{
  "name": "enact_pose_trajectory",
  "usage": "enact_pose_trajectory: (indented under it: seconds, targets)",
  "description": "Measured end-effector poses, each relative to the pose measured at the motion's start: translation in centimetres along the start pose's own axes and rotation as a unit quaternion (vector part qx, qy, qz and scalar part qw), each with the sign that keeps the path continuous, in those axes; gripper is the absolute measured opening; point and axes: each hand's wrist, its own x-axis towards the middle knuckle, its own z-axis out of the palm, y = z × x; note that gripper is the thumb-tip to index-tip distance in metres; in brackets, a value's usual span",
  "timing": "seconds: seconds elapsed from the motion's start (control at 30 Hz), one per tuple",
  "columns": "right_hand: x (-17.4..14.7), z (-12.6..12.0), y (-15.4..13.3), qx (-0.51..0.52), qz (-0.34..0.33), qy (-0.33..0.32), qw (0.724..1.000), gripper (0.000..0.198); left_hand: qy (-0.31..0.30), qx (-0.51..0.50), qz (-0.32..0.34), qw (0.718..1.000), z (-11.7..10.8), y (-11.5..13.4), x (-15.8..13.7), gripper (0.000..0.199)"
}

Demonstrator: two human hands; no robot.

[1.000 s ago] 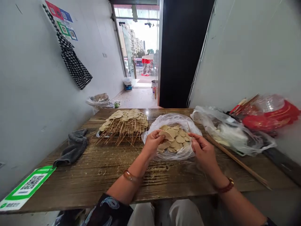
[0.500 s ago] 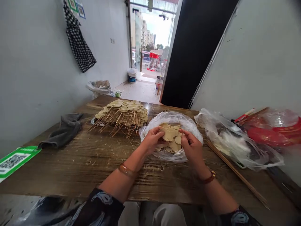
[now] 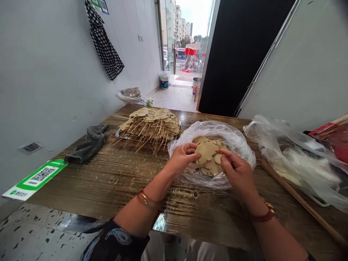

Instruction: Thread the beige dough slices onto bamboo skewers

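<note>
My left hand (image 3: pixel 185 158) pinches a thin, flat beige slice (image 3: pixel 203 153) by its left edge, just over an open clear plastic bag (image 3: pixel 240 145). Loose slices of the same kind (image 3: pixel 210 169) lie heaped in the bag. To the right, my right hand (image 3: pixel 236 167) has thumb and forefinger closed on a thin wooden skewer (image 3: pixel 219 149), its tip close to the slice; whether it touches cannot be made out. Left of the bag, skewered slices (image 3: pixel 154 121) are piled up with their sticks pointing toward me.
A bundle of bare skewers (image 3: pixel 296 195) lies on the wooden table (image 3: pixel 122 195) at right, beside another clear plastic bag (image 3: pixel 304 163). A dark grey cloth (image 3: pixel 88 145) and a green QR-code card (image 3: pixel 36 179) are on the left side.
The view has shifted, so the table's things sit differently in the picture. My left hand still holds a slice and my right hand the skewer, both over the bag.
</note>
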Motion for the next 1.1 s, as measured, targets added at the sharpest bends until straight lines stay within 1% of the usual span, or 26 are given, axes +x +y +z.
enact_pose_trajectory:
  seconds: [0.07, 0.17, 0.3, 0.43, 0.5, 0.6, 0.7, 0.87, 0.97, 1.1]
  targets:
    - [-0.1, 0.0, -0.4, -0.006, -0.013, -0.038, 0.999, 0.034, 0.030, -0.007, 0.006, 1.000, -0.3, 0.0, 0.2, 0.036]
    - [-0.3, 0.1, -1.0, -0.042, -0.042, -0.092, 0.994, 0.032, 0.061, -0.026, 0.022, 0.998, -0.7, 0.3, 0.3, 0.036]
    - [-0.6, 0.5, -1.5, -0.089, -0.093, -0.126, 0.984, 0.033, 0.049, -0.041, 0.020, 0.998, -0.6, 0.7, 0.0, 0.040]
    - [-0.7, 0.7, -1.2, -0.115, -0.131, -0.137, 0.975, 0.036, 0.048, -0.019, 0.027, 0.998, -0.4, 0.9, -0.1, 0.046]
    - [-0.7, 0.7, -0.9, -0.120, -0.139, -0.138, 0.973, 0.037, 0.047, -0.017, 0.039, 0.998, -0.4, 1.0, -0.1, 0.044]
    - [-0.6, 0.7, -0.6, -0.125, -0.138, -0.132, 0.974, 0.037, 0.040, -0.023, 0.042, 0.998, -0.7, 1.0, 0.1, 0.036]
    - [-0.6, 0.7, -0.5, -0.117, -0.136, -0.129, 0.975, 0.035, 0.054, -0.026, 0.048, 0.997, -1.0, 1.0, 0.3, 0.031]
    - [-0.7, 0.8, -0.7, -0.128, -0.139, -0.134, 0.973, 0.034, 0.066, -0.025, 0.076, 0.995, -1.2, 1.1, 0.3, 0.035]
    - [-0.7, 0.9, -0.7, -0.142, -0.141, -0.133, 0.971, 0.034, 0.070, -0.014, 0.075, 0.995, -1.2, 1.2, 0.3, 0.036]
    - [-0.7, 0.9, -0.6, -0.144, -0.142, -0.132, 0.970, 0.034, 0.081, -0.022, 0.077, 0.994, -1.1, 1.2, 0.2, 0.032]
